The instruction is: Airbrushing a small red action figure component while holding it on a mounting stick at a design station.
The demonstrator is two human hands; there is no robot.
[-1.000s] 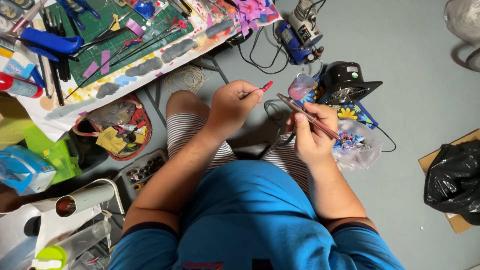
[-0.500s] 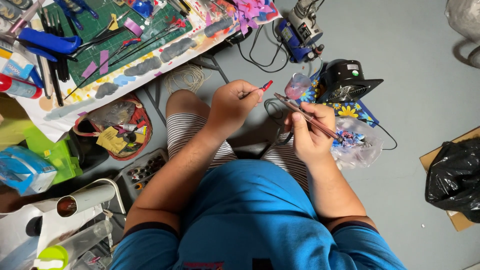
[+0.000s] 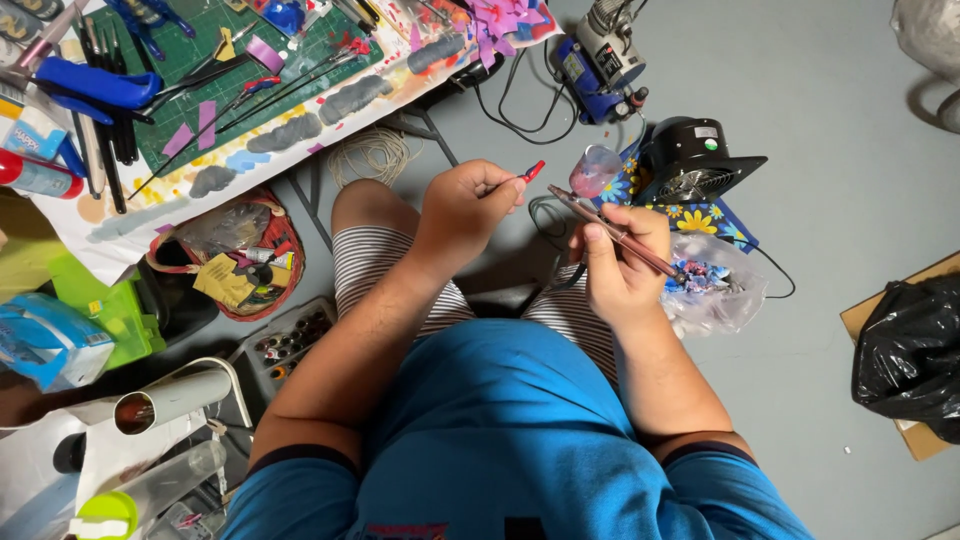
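red-tipped small tool (image 3: 532,171) pinched in left hand (image 3: 468,208), held over the lap beside the airbrush (image 3: 612,232). right hand (image 3: 618,262) grip pressed around airbrush body, tilted with its cup (image 3: 597,171) uppermost, apparently for access.

Black fan (image 3: 693,160), green cutting mat (image 3: 215,75)

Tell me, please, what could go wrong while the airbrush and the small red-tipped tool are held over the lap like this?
1. The left hand pinches the small red-tipped tool only by its end, so it might slip to the floor.
2. The airbrush in the right hand carries a pinkish cup; tilting might spill paint onto the striped shorts.
3. The hose loops near the knees and could snag.
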